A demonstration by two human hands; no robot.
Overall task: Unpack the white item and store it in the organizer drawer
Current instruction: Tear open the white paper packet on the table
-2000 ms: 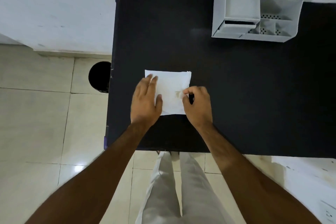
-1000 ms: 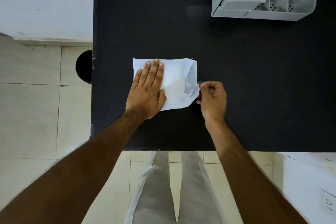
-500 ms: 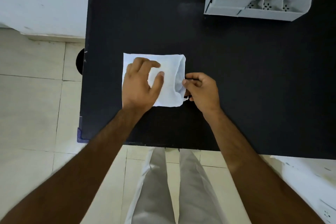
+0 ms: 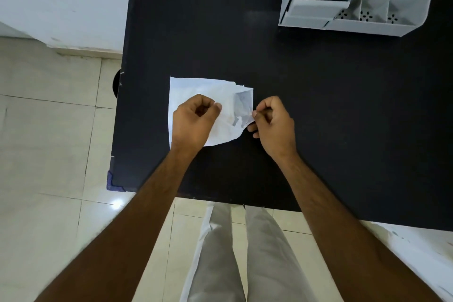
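Note:
A white paper packet [image 4: 196, 88] lies on the black table [image 4: 318, 117], left of centre. Its right end gapes open and is lifted a little. My left hand [image 4: 193, 122] rests on the packet's left half, fingers curled, thumb and forefinger pinching the top layer. My right hand [image 4: 272, 125] pinches the torn right edge of the packet. What is inside the packet is hidden. A white organizer [image 4: 367, 0] stands at the table's far right, with a small drawer [image 4: 316, 6] partly pulled out at its lower left.
The organizer has several open compartments with perforated floors [image 4: 367, 16]. The table's left edge [image 4: 120, 105] drops to a tiled floor [image 4: 49, 154], with a dark round thing [image 4: 116, 83] below it. My legs stand at the near edge.
My left hand has gone from flat on the packet to a curled pinch. My right hand has kept hold of the right edge, and the packet's open end has spread wider.

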